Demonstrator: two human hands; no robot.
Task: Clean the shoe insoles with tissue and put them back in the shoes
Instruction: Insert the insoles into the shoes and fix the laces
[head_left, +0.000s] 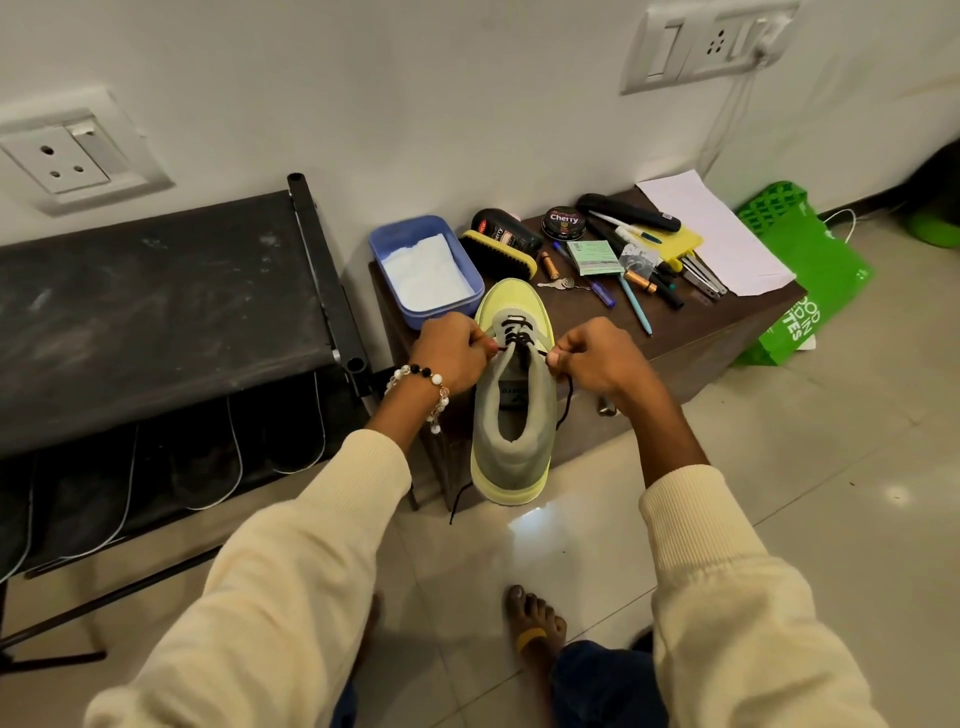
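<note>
Both my hands are curled tight on the black laces (521, 339) of the shoe (511, 410): left hand (453, 349) pinching the lace on its side, right hand (592, 358) pinching the other. The yellow-green shoe sits heel toward me at the edge of the counter (691, 332), toe pointing at the wall. Just past the toe there's a blue tub (395, 291) with white tissue (423, 270) in it. The polish tin (563, 221) reads "Cherry". The green bag (810, 280) has white lettering, can't read it fully.
</note>
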